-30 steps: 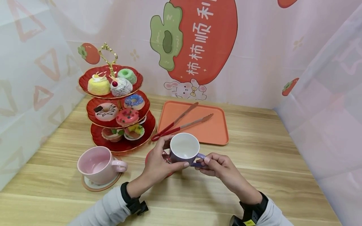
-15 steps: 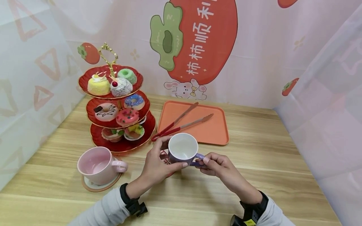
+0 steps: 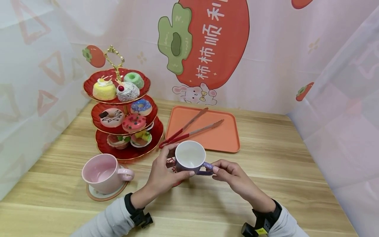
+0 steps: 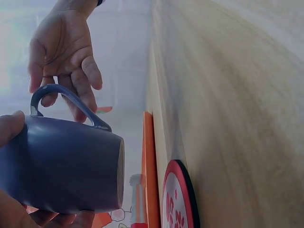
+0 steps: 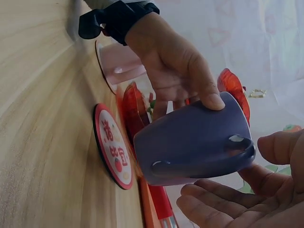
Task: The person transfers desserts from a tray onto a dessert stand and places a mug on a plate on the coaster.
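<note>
A purple-blue mug with a white inside is held up off the table, fairly upright. My left hand grips its body, with the thumb on the near side and the fingers round the far side. My right hand is at the handle; its fingers look loose in the right wrist view, with the thumb apart from the handle. Below the mug lies a round red-rimmed coaster with red characters, largely hidden by my left hand in the head view.
To the left, a pink cup stands on another coaster. Behind it rises a three-tier red stand of cakes and donuts. An orange tray with red-handled tongs lies at the back. Printed cloth encloses the table.
The mug has shifted slightly left with my left hand. My right hand's fingers have loosened from the handle, and the handle shows more fully.
</note>
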Motion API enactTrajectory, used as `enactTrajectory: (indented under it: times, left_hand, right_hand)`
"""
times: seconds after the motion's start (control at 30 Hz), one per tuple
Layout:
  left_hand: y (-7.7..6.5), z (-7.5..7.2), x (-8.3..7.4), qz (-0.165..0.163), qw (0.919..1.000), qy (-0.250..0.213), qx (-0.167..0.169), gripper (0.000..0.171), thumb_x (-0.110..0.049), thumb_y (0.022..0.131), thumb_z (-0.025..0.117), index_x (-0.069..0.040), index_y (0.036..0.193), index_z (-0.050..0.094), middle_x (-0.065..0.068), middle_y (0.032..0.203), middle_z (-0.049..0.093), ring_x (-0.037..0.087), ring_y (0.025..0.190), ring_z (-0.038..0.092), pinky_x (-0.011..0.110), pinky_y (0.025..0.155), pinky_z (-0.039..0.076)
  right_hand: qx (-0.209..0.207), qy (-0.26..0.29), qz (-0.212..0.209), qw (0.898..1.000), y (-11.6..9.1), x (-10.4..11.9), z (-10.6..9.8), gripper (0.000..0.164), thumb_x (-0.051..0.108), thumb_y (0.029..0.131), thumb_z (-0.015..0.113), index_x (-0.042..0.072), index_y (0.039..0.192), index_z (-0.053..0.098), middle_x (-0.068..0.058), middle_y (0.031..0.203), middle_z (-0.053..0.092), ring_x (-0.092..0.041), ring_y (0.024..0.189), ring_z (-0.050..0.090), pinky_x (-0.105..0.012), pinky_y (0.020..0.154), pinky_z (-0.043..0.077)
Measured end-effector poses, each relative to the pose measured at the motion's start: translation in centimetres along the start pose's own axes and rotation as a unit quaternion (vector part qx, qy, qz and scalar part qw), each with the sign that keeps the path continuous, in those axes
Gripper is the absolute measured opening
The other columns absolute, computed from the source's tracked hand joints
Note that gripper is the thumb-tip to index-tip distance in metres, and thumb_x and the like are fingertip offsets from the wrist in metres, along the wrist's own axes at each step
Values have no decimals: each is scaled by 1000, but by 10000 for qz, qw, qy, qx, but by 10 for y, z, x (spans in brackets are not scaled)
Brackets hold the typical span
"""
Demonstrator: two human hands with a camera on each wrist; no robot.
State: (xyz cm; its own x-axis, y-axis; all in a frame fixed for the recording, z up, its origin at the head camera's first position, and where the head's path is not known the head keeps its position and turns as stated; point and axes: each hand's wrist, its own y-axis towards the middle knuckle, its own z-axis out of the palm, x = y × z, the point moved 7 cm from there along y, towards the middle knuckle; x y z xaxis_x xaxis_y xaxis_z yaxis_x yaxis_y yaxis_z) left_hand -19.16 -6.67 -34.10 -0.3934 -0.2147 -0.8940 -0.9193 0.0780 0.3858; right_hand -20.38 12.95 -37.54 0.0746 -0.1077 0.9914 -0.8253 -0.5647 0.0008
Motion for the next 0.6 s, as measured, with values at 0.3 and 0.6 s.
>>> enactTrajectory:
  times: [0.3,0.6]
  left_hand:
    - [-2,-10,38,-131,9996,188,-187,80,-14,58,90,-10,125,46,7,115,54,22,102,54,41,76,49]
    - [-7,-18,52,-214,9993,244,-206,81,-20,60,89,-11,125,42,9,117,53,26,104,53,41,77,49]
  right_hand:
    - [-743,-1895,-522,9777,-3,1,-18,33,16,96,53,-1,124,55,-21,130,48,-31,119,46,-42,89,43]
    - [-1253,-3668,-916,9173,-7,-9,-33,41,18,90,62,1,127,53,-23,136,41,-40,121,41,-57,88,38]
